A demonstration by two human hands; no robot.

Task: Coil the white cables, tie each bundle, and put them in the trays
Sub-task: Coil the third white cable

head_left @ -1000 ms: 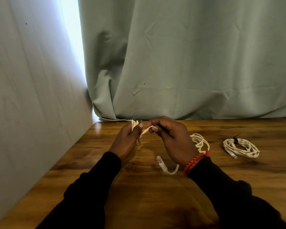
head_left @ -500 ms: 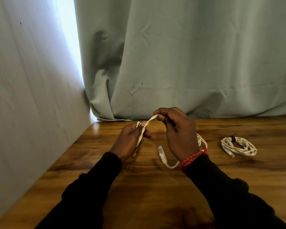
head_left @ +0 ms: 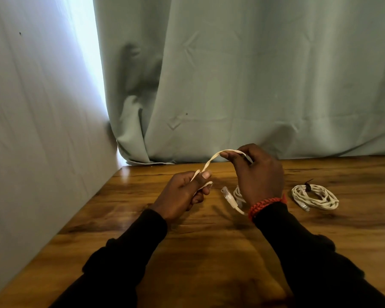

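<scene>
Two arms in black sleeves reach forward over a brown wooden table (head_left: 187, 252). The left hand (head_left: 182, 194) is curled closed, thumb and fingers pinching one end of a flat white cable (head_left: 211, 161). To its right and a little higher, the right hand (head_left: 258, 174) is also closed, fingers wrapped over the same cable, so a short twisted arc spans between the two hands above the table. A red braided bracelet (head_left: 265, 203) circles the right wrist. Just below the right hand, the cable's clear plug (head_left: 228, 196) and some loose loops rest on the table, partly hidden by the hand.

The cable looks light, thin and limp; it likely bends easily and springs out of shape, so each loop is best pinched where the strands cross, away from the plug.

Further right of the hands lies a coiled bundle (head_left: 315, 196), already bound with a dark tie (head_left: 307, 186). Beyond the table hangs a pale green curtain (head_left: 253, 74), with bright light in a gap to its left. No trays are in view. No writing or brand marks can be read.
</scene>
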